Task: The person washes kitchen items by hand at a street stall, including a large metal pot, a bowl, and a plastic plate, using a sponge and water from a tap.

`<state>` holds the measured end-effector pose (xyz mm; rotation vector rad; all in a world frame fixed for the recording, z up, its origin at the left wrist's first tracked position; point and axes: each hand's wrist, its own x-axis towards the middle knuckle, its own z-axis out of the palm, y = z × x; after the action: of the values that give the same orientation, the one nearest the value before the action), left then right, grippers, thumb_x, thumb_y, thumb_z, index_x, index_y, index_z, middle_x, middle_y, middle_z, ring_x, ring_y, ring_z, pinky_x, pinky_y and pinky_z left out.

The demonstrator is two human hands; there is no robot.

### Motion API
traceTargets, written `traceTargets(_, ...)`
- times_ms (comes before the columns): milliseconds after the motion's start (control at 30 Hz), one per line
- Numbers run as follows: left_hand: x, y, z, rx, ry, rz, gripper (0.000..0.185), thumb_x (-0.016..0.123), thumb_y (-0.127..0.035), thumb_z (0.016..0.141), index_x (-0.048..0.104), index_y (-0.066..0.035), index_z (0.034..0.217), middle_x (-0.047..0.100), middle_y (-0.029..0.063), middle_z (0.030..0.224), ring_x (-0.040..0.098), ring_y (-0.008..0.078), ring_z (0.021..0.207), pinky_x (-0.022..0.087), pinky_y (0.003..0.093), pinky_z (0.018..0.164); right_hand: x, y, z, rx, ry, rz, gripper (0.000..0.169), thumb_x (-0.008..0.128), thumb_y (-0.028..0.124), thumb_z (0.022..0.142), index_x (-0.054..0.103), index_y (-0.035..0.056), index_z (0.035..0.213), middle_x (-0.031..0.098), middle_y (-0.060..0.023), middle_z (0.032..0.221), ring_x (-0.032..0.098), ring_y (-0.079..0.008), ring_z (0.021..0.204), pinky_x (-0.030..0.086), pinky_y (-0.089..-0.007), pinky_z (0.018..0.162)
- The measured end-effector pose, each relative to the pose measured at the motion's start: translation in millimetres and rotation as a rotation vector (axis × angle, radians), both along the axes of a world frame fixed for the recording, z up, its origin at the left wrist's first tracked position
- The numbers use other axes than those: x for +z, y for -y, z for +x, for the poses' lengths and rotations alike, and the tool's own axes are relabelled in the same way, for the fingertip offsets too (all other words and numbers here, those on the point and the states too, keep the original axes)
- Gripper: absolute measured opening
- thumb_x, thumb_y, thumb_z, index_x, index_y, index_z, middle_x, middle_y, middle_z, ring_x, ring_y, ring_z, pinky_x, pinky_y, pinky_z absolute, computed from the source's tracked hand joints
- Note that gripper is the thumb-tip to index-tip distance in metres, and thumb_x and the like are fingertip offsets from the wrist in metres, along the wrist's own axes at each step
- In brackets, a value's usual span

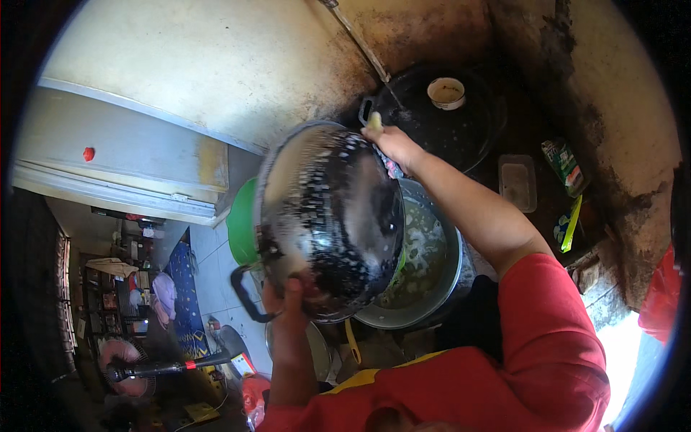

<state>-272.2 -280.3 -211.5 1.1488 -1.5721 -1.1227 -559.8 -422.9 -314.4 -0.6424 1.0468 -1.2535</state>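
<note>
A large metal pot [329, 227] is tilted on its side in front of me, its blackened underside towards me and spotted with suds. My left hand [289, 297] holds its lower part, close to a dark loop handle [245, 294]. At the pot's upper right edge, my right hand [397, 148] presses a colourful scrubbing pad or cloth [390, 166] against it. A yellowish piece [375, 121] shows by the right fingers; what it is stays unclear. Below and right of the pot is a wide metal basin [458, 275] of cloudy, foamy water. The pot partly covers it.
Water runs from a pipe [363, 46] into a large dark tub [410, 89], which has an enamel bowl [446, 93] in it. Behind the pot is a green basin [242, 221]. Right lie a plastic container [517, 183] and a green packet [564, 164]. A yellow handle [352, 340] shows below.
</note>
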Motion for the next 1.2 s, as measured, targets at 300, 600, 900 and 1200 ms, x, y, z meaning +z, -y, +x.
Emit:
traceTargets(300,-8.3,29.1,-25.6,0.153,0.106,-0.1,0.033,0.057,-0.019,0.082,0.051,-0.001,0.11,0.056,0.0061,0.098,0.053,0.0141,0.083,0.044,0.0267,0.072,91.4,-59.4,91.5,-0.256,-0.968,-1.123,0.027,0.049,0.012,0.074,0.057,0.0076,0.1,0.052,-0.0192,0.11,0.051,-0.0324,0.104,0.04,-0.0391,0.092)
traceTargets(600,-29.8,14.3,-41.5,0.332,-0.272,0.129,0.036,0.057,-0.015,0.08,0.048,0.0,0.112,0.057,0.0108,0.102,0.057,0.0212,0.088,0.047,0.0316,0.076,47.2,-107.8,97.2,-0.233,-1.094,-1.168,0.032,0.056,0.015,0.07,0.06,0.0158,0.101,0.056,-0.0111,0.106,0.051,-0.0266,0.102,0.041,-0.0388,0.085)
traceTargets(900,-41.8,4.8,-2.9,0.428,-0.155,0.16,0.034,0.056,-0.013,0.082,0.049,0.0,0.112,0.059,0.0107,0.099,0.059,0.02,0.084,0.049,0.0306,0.071,-83.9,-112.9,-49.1,0.312,0.402,0.142,0.05,0.03,0.042,0.086,0.055,0.0032,0.106,0.063,-0.0121,0.082,0.058,-0.0178,0.052,0.047,-0.0249,0.041)
traceTargets(1200,-45.6,7.3,-6.6,0.43,-0.091,0.322,0.038,0.057,-0.022,0.084,0.047,-0.001,0.115,0.057,0.0091,0.102,0.058,0.0181,0.087,0.049,0.0299,0.073,-214.5,-195.5,-155.1,0.338,-0.555,0.293,0.031,0.052,0.034,0.08,0.059,0.0045,0.087,0.063,-0.0098,0.08,0.06,-0.021,0.073,0.047,-0.032,0.062)
